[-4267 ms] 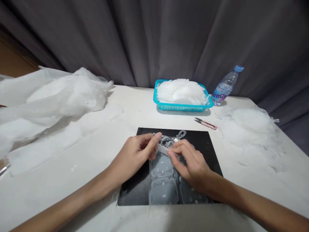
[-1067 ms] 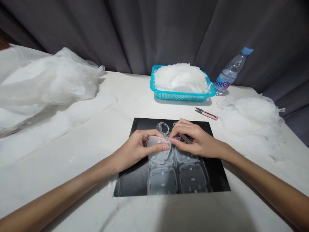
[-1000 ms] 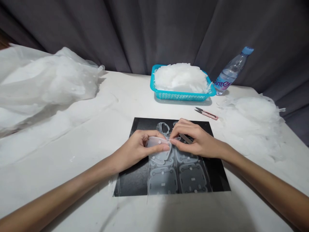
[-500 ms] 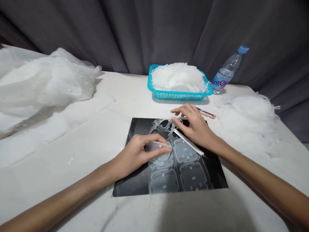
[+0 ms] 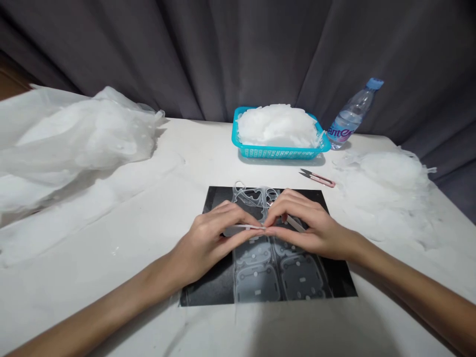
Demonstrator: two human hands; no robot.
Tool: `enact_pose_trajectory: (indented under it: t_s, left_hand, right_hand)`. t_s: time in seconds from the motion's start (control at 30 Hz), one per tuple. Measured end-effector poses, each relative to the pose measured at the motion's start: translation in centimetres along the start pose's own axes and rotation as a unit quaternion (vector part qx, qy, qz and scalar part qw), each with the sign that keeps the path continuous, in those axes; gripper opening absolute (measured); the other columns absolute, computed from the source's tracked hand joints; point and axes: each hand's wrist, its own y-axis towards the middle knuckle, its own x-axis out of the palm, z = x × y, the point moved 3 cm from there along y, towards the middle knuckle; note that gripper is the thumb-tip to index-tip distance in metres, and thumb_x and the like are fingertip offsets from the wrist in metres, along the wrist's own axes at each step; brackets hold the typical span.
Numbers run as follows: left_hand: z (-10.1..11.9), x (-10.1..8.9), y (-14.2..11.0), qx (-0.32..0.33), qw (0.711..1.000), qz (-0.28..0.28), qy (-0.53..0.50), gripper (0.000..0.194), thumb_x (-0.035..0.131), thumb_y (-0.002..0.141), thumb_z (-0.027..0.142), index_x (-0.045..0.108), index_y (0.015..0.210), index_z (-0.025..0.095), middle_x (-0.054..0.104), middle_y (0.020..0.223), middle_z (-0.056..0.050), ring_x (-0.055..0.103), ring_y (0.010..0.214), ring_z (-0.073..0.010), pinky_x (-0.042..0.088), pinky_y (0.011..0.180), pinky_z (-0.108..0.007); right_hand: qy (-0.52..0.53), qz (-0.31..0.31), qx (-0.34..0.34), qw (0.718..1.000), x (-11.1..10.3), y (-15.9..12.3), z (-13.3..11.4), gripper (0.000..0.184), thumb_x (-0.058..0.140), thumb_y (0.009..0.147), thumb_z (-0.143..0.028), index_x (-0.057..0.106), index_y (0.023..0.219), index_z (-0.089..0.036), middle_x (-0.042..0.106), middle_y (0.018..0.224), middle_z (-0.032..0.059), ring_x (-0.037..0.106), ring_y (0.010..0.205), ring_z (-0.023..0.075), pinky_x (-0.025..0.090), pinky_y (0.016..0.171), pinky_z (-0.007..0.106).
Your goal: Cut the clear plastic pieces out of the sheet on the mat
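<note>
My left hand (image 5: 211,235) is closed on a thin translucent plastic piece (image 5: 241,227), held nearly edge-on above the black mat (image 5: 210,287). Thumb and fingers of my right hand (image 5: 316,228) pinch the same piece at its right end, so the fingertips of both hands meet. Beneath them, on the mat, lies a clear moulded sheet (image 5: 258,287) with rounded rectangular panels. Its curly, frame-like upper part (image 5: 247,198) shows beyond my fingers. A slim white pen-like tool (image 5: 295,224) lies partly hidden behind my right hand.
Behind the mat are small pink-handled thread snips (image 5: 320,179) and a turquoise basket (image 5: 280,152) heaped with white translucent pieces. A water bottle (image 5: 345,124) stands beside it. More translucent pieces (image 5: 390,198) lie at right; a bulky plastic bag (image 5: 85,134) fills the left.
My right hand has come down and toward me from the sheet's upper part and now pinches the piece. The left hand has tilted that piece to nearly edge-on. The view has shifted slightly.
</note>
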Motion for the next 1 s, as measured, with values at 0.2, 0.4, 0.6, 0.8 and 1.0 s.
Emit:
enact_pose_trajectory:
  t_s: [0.2,0.4,0.6,0.8,1.0]
  left_hand:
    - [0.3,-0.1,0.1,0.002,1.000,0.014,0.009,0.014,0.073,0.097,0.017,0.072,0.111,0.022,0.078,0.101,-0.001,0.069,0.090,-0.0152,0.054,0.082,-0.028]
    - [0.5,-0.6,0.3,0.011,1.000,0.025,0.014,0.017,0.076,0.095,0.016,0.073,0.111,0.022,0.077,0.097,0.000,0.069,0.088,-0.0141,0.055,0.079,-0.026]
    - [0.2,-0.8,0.4,0.006,1.000,0.019,-0.009,0.020,0.075,0.096,0.017,0.074,0.114,0.025,0.079,0.101,0.000,0.072,0.091,-0.0150,0.058,0.079,-0.026]
    - [1.0,-0.9,0.6,0.032,0.999,0.039,0.005,0.018,0.073,0.097,0.017,0.075,0.114,0.024,0.080,0.100,-0.003,0.073,0.088,-0.0163,0.060,0.077,-0.028]
    - [1.9,-1.0,0.8,0.047,0.998,0.049,0.016,0.014,0.073,0.096,0.016,0.075,0.109,0.021,0.080,0.095,-0.002,0.072,0.084,-0.0159,0.059,0.074,-0.027]
  right_hand:
    - [0.005,-0.009,0.016,1.000,-0.1,-0.1,0.6,0.006,0.066,0.103,-0.021,0.067,0.108,-0.021,0.071,0.102,0.0044,0.059,0.097,0.0182,0.052,0.077,0.033]
    - [-0.012,-0.012,0.022,1.000,0.2,-0.1,0.6,0.004,0.061,0.105,-0.021,0.063,0.108,-0.020,0.069,0.104,0.0063,0.060,0.096,0.0176,0.054,0.081,0.033]
    - [-0.072,0.009,-0.043,0.996,-0.1,0.1,-0.2,0.004,0.058,0.105,-0.017,0.060,0.108,-0.019,0.071,0.099,0.0068,0.061,0.089,0.0172,0.054,0.077,0.032]
    - [-0.078,0.021,-0.061,0.995,-0.1,0.0,-0.6,0.004,0.059,0.103,-0.016,0.060,0.107,-0.018,0.071,0.096,0.0066,0.061,0.085,0.0161,0.054,0.074,0.031]
    - [-0.054,0.042,-0.066,0.996,-0.1,0.0,-0.9,0.016,0.060,0.102,-0.014,0.062,0.117,-0.019,0.071,0.095,0.0053,0.063,0.082,0.0160,0.056,0.073,0.032]
